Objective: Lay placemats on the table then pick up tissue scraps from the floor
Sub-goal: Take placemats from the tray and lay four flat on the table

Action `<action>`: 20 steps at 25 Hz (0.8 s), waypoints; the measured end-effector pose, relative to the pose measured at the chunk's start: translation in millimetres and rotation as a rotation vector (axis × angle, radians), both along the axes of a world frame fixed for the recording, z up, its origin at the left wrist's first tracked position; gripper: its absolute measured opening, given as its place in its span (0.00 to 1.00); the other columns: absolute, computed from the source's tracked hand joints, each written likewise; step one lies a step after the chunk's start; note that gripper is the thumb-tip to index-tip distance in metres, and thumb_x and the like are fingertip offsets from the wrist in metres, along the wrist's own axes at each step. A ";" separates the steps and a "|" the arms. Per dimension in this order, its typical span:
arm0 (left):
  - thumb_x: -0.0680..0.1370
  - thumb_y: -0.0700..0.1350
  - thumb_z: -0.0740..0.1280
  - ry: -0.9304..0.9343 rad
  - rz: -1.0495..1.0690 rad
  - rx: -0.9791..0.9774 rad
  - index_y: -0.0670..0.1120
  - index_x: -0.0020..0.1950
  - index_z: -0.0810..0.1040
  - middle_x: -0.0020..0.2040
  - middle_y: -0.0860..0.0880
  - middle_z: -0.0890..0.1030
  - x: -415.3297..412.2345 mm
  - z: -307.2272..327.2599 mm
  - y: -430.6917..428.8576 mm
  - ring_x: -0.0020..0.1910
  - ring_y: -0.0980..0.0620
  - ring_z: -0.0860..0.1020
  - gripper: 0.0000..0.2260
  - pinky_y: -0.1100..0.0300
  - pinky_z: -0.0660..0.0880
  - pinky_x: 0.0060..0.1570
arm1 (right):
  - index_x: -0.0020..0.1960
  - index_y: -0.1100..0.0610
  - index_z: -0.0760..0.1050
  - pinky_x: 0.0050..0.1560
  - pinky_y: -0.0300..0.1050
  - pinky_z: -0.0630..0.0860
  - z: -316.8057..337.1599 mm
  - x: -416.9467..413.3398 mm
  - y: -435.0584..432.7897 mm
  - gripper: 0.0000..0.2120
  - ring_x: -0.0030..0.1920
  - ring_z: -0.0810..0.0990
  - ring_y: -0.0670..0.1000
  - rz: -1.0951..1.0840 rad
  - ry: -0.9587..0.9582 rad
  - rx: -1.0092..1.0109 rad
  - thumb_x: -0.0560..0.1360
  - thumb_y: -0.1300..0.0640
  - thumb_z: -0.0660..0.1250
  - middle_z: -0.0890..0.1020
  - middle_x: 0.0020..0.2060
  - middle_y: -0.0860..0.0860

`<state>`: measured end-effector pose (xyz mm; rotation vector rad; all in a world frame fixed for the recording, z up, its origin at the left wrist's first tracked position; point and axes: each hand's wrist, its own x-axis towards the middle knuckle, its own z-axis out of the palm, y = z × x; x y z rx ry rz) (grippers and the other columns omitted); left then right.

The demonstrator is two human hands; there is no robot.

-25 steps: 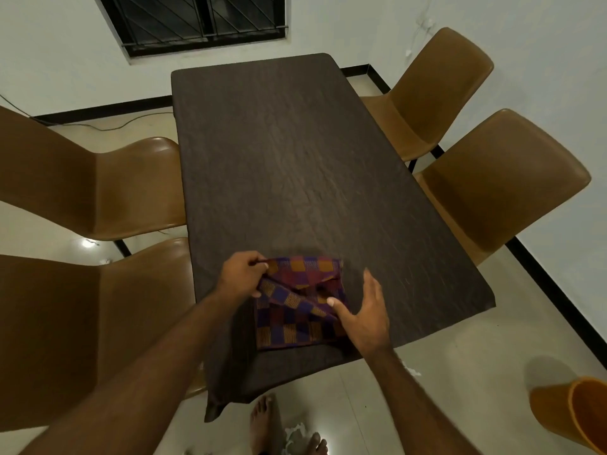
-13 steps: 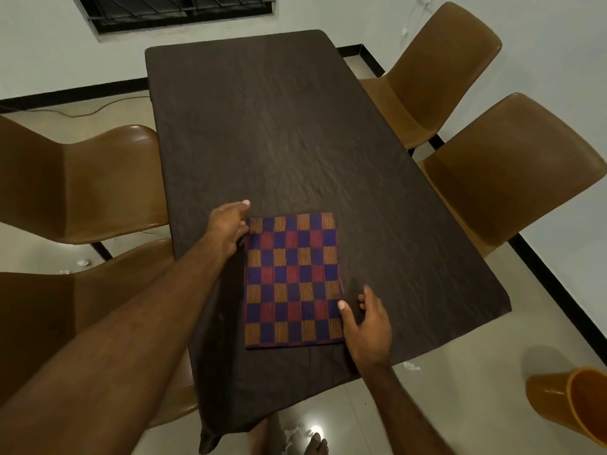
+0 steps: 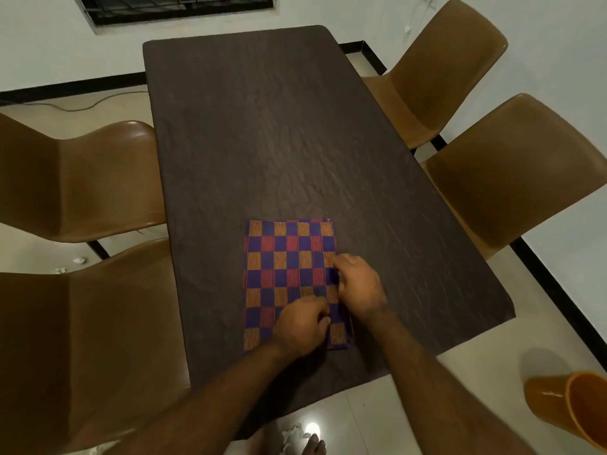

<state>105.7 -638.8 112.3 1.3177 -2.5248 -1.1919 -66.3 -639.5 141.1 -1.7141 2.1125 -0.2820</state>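
Left hand [image 3: 303, 323] curled on the placemat's near right part, fingers bent under, thumb tip against a raised fold of cloth; seems to pinch it, grip not fully clear. Right hand [image 3: 359, 285] just beside it at 1 o'clock, knuckles up, fingers tucked onto the placemat's right edge; seems closed on the cloth there. Hands nearly touching.

Placemat [image 3: 289, 277]: checkered purple, orange and red, folded into a rectangle, flat on the bench [image 3: 279, 142], long side running 12 to 6 o'clock. Sits on the near half of the bench, slightly toward the 6 o'clock end, clear of all edges. Small ridge lifted along the right edge between the two hands.

Bench dark, wood-grained, rounded corners.

Four brown chairs: far left chair [image 3: 82, 178] at 9 o'clock, near left chair [image 3: 82, 339] at 8 o'clock, far right chair [image 3: 437, 70] at 1 o'clock, near right chair [image 3: 512, 172] at 3 o'clock.

Tissue scraps [image 3: 78, 260] on the floor at 9 o'clock, between the two left chairs. Another scrap [image 3: 290, 436] on the floor at 6 o'clock, by a bare foot [image 3: 313, 446].

Orange bin [image 3: 574, 408] lying tilted on the floor at 4 o'clock, well apart from the bench.

Barred window [image 3: 177, 8] in the wall at 12 o'clock. Thin cable [image 3: 85, 108] on the floor near the far left corner.
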 end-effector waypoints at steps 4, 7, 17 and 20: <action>0.79 0.61 0.66 -0.086 0.175 0.002 0.55 0.54 0.73 0.50 0.56 0.75 -25.9 -2.5 39.3 0.48 0.55 0.75 0.12 0.59 0.76 0.50 | 0.76 0.47 0.65 0.76 0.56 0.62 0.6 -29.3 -32.7 0.26 0.76 0.64 0.52 0.390 0.216 0.176 0.79 0.48 0.66 0.67 0.76 0.49; 0.77 0.67 0.64 -0.210 0.269 -0.062 0.50 0.63 0.72 0.57 0.51 0.77 -44.3 0.1 49.1 0.54 0.50 0.78 0.24 0.54 0.78 0.53 | 0.76 0.46 0.64 0.77 0.56 0.56 -0.9 -39.3 -48.8 0.28 0.78 0.61 0.52 0.554 0.291 0.239 0.78 0.50 0.66 0.66 0.77 0.47; 0.79 0.66 0.64 -0.209 0.426 0.018 0.50 0.60 0.71 0.54 0.51 0.78 -49.4 6.8 41.1 0.51 0.51 0.80 0.21 0.59 0.75 0.45 | 0.61 0.48 0.80 0.63 0.49 0.76 0.9 -51.1 -68.0 0.16 0.61 0.79 0.51 0.727 0.343 0.141 0.79 0.44 0.61 0.82 0.58 0.48; 0.78 0.63 0.66 -0.186 0.504 0.081 0.52 0.59 0.67 0.51 0.52 0.78 -55.6 12.6 34.3 0.45 0.52 0.79 0.19 0.58 0.75 0.41 | 0.54 0.45 0.80 0.58 0.48 0.77 -1.9 -45.0 -70.4 0.10 0.54 0.80 0.50 0.720 0.350 0.071 0.79 0.44 0.63 0.82 0.51 0.46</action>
